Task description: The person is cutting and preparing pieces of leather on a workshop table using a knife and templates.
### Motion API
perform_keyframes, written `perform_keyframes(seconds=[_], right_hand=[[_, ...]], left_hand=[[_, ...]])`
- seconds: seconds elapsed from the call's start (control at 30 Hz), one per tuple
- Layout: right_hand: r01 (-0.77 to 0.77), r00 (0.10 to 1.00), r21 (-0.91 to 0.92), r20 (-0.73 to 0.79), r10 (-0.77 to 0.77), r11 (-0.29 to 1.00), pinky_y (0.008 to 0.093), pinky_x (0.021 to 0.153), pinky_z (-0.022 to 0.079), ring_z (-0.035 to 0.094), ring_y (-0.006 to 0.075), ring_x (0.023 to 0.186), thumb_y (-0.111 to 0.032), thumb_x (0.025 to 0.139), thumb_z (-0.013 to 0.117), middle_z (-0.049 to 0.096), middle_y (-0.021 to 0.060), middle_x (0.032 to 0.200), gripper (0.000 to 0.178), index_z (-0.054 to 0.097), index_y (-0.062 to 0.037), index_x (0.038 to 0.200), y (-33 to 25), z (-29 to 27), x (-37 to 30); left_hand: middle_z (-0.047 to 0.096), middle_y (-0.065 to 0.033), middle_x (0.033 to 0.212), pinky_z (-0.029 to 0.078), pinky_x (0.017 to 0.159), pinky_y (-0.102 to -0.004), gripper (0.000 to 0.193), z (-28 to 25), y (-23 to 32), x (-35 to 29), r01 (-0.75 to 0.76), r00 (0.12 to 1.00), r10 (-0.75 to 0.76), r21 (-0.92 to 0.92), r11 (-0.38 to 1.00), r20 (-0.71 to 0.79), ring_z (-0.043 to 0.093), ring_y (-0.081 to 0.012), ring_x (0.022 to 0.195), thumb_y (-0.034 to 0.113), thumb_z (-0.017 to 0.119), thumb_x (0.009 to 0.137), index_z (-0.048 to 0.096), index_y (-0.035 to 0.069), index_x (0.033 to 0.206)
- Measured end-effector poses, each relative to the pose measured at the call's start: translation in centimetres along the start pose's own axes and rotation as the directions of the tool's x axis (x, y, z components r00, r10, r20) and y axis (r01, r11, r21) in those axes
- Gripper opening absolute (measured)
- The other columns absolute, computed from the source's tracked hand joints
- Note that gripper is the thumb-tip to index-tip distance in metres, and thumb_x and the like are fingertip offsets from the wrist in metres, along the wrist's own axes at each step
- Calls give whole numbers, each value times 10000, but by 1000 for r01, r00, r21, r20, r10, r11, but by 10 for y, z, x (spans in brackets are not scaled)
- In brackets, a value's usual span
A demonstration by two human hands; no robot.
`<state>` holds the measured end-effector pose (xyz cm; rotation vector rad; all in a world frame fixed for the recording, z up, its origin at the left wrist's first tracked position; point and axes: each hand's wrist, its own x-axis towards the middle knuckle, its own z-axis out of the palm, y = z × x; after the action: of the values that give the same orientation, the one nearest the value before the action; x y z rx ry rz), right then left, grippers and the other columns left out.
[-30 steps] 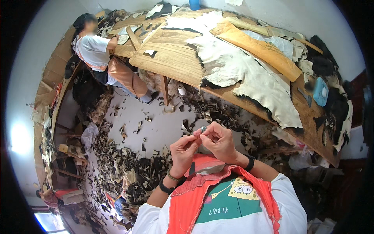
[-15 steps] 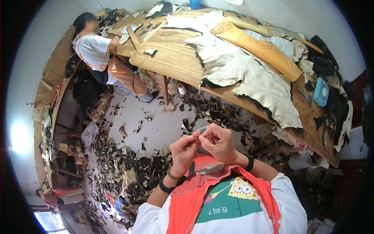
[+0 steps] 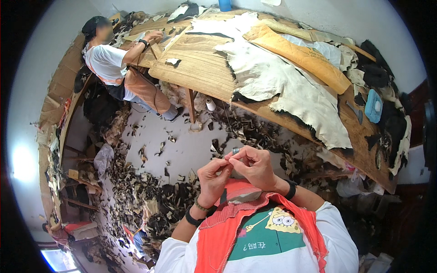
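Note:
In front of my chest, my left hand point(image 3: 212, 181) and my right hand point(image 3: 253, 168) meet with their fingertips pinched together. Whatever sits between the fingers is too small to make out. A silvery band point(image 3: 235, 151), perhaps a ring thimble, is on a finger of the right hand. Dark bands circle both wrists. Just below the hands is a red cloth apron point(image 3: 210, 232) over my white shirt. The nearest large piece of work is a pale hide point(image 3: 291, 86) with dark fur edges, draped over the table beyond my hands; neither hand touches it.
The long wooden table point(image 3: 195, 59) curves across the far side. On it lie a yellow-brown paper sheet point(image 3: 298, 59), a blue pack point(image 3: 373, 107) and a knife-like blade point(image 3: 355, 111). Below stands a white thread spool point(image 3: 210, 104). Scraps point(image 3: 154, 200) litter the floor. Another person point(image 3: 107, 59) works far left.
My hands stay pinched together in nearly the same place. The other person's forearm has reached out over the table, and the hand now shows there.

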<state>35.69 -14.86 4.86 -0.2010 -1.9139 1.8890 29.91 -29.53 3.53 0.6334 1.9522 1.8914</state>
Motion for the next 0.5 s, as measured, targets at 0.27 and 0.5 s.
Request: perform_keyframes(seconds=[0.27,0.5], right_hand=[[-15,998,-43,68,18,999,205,503,375,493,33,586,-31,834,669,619,5,738,49,653,-14,791,0,-7,6],[-297,950,762,299,95,576,336,731,540,644,196,818,-97,945,546,611,77,871,45,519,-63,932,6,-66,22]], left_hand=[[647,-39,801,519,719,-288,60,-4,6,7,-300,954,276,393,869,117,617,-140,733,-62,635,853,645,-3,859],[647,-83,938,511,815,-343,178,-43,-49,27,234,925,-366,-604,762,-104,626,-217,882,155,484,950,508,54,806]])
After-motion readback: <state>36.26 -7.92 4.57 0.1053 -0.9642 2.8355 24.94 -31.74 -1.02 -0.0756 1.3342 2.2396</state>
